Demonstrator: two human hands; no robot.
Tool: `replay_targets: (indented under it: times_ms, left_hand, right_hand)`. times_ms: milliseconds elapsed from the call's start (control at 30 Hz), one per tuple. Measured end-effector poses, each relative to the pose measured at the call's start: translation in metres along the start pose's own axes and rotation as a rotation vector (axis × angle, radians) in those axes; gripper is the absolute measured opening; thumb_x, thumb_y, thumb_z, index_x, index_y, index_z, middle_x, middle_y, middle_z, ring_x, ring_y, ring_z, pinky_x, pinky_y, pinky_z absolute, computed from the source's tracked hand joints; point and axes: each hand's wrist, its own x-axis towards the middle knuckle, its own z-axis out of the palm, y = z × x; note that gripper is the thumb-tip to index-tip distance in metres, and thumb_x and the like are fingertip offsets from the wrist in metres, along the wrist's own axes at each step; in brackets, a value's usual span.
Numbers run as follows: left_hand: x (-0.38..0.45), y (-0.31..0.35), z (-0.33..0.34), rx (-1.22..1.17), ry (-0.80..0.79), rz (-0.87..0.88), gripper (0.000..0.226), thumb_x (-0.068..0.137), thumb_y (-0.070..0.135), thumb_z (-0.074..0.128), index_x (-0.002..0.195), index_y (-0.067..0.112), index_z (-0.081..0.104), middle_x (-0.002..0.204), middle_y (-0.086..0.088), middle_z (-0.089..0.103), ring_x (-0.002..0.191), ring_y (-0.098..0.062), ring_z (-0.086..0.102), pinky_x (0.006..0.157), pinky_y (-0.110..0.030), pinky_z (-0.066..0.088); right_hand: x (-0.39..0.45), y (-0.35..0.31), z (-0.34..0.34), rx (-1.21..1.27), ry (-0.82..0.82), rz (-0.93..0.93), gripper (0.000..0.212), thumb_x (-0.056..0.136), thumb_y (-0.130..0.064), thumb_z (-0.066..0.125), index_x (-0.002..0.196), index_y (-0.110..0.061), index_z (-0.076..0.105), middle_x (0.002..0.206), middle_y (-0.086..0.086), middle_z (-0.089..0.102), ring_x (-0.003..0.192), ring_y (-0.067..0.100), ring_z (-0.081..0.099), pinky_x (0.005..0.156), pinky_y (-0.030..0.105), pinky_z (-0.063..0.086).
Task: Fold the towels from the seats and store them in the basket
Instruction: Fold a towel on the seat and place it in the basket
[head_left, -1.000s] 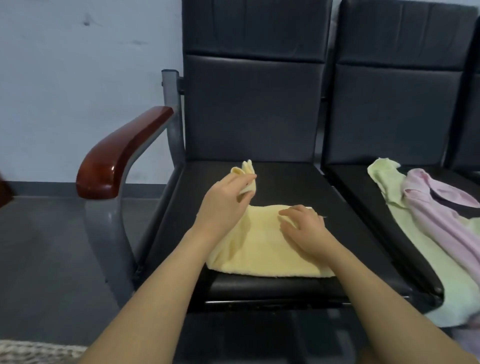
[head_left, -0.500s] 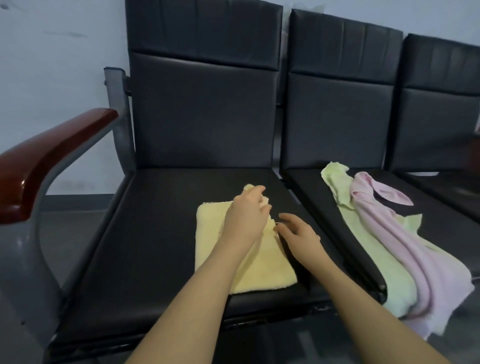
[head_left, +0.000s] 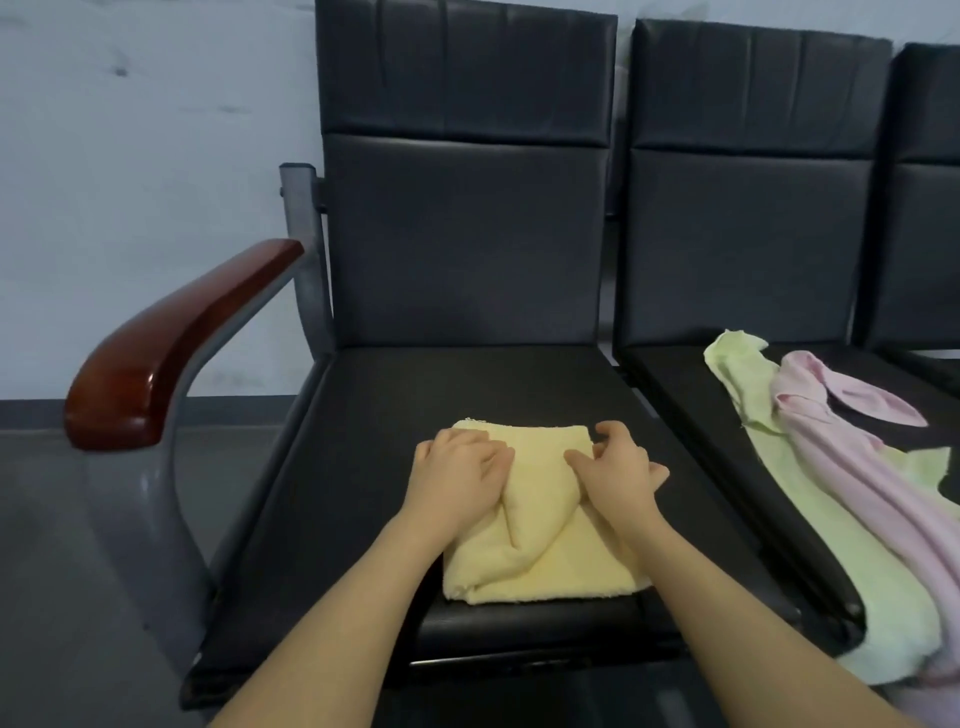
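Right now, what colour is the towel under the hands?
Pale yellow towel, plain, seen in the head view.
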Motion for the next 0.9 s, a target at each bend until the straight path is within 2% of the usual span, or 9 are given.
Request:
replay_targets:
  times_ms: [100,200,300,367,433,567,700,800,900]
  left_hand:
    - [-0.003,-0.007,0.000,-0.068,-0.015,0.003,0.037,0.101,0.035,0.033,0.111,0.028,0.068,0.137,0.013,0.048,0.130,-0.009,0.030,0.098,-0.025,0.013]
    - [-0.003,-0.008,0.001,-0.105,0.064,0.020,0.034,0.100,0.037,0.036,0.114,0.029,0.067,0.134,0.014,0.051,0.127,-0.005,0.033,0.098,-0.022,0.012]
    - [-0.001,-0.003,0.004,-0.091,0.042,0.034,0.037,0.098,0.044,0.036,0.119,0.032,0.064,0.135,0.014,0.050,0.128,-0.004,0.032,0.103,-0.026,0.013]
    - [0.000,0.000,0.007,-0.032,-0.047,0.020,0.043,0.098,0.051,0.031,0.123,0.034,0.062,0.139,0.013,0.046,0.132,-0.006,0.028,0.107,-0.031,0.014]
    - [0.001,0.001,0.010,0.029,-0.115,0.015,0.049,0.097,0.056,0.026,0.125,0.034,0.060,0.144,0.011,0.042,0.135,-0.008,0.023,0.109,-0.036,0.014]
    - [0.002,0.000,0.010,0.051,-0.170,-0.003,0.051,0.100,0.052,0.019,0.133,0.033,0.052,0.150,0.010,0.034,0.141,-0.010,0.017,0.112,-0.039,0.012]
    - [0.006,-0.005,0.011,0.035,-0.263,-0.024,0.051,0.101,0.044,0.010,0.146,0.033,0.031,0.158,0.010,0.014,0.146,-0.009,0.003,0.118,-0.043,0.004]
    - [0.012,-0.014,0.013,0.028,-0.312,-0.062,0.051,0.101,0.044,0.004,0.149,0.037,0.019,0.159,0.013,0.002,0.146,-0.009,-0.004,0.118,-0.047,-0.003]
    - [0.021,-0.026,0.016,0.008,-0.306,-0.083,0.051,0.100,0.043,0.004,0.149,0.039,0.017,0.159,0.015,-0.001,0.146,-0.007,-0.007,0.117,-0.046,-0.006]
  right_hand:
    - [0.000,-0.004,0.006,0.002,0.009,-0.058,0.045,0.089,-0.016,0.057,0.132,-0.019,0.044,0.091,-0.004,0.060,0.099,0.017,0.050,0.088,0.027,0.018]
    - [-0.005,-0.006,0.003,-0.024,0.140,-0.204,0.042,0.092,-0.012,0.052,0.133,-0.019,0.044,0.091,-0.004,0.056,0.091,0.013,0.043,0.099,0.029,0.020]
    - [-0.006,-0.005,0.000,-0.210,0.263,-0.199,0.046,0.092,-0.006,0.047,0.136,-0.018,0.042,0.113,0.001,0.058,0.104,0.020,0.049,0.099,0.034,0.023]
    - [-0.007,0.000,0.001,-0.333,0.239,-0.114,0.049,0.094,-0.009,0.046,0.141,-0.016,0.037,0.131,0.006,0.046,0.115,0.026,0.042,0.100,0.038,0.024]
    - [-0.009,0.004,0.000,-0.326,0.221,-0.167,0.047,0.097,-0.018,0.045,0.143,-0.017,0.036,0.139,0.006,0.039,0.123,0.026,0.037,0.104,0.039,0.024]
    - [-0.010,0.002,-0.005,-0.367,0.011,-0.413,0.042,0.102,-0.032,0.034,0.143,-0.023,0.040,0.145,-0.004,0.041,0.131,0.016,0.038,0.109,0.035,0.020]
    - [-0.008,0.006,0.002,-0.468,-0.263,-0.229,0.055,0.102,-0.043,0.019,0.151,-0.018,0.026,0.159,-0.001,0.019,0.146,0.012,0.015,0.118,0.038,0.007]
    - [0.000,0.004,0.009,-0.432,-0.329,-0.198,0.058,0.102,-0.046,0.015,0.154,-0.020,0.014,0.162,-0.004,0.004,0.148,0.010,-0.001,0.119,0.040,-0.003]
    - [0.006,-0.001,0.016,-0.381,-0.331,-0.191,0.057,0.102,-0.047,0.018,0.153,-0.023,0.016,0.161,-0.006,0.005,0.147,0.008,-0.002,0.118,0.042,-0.007]
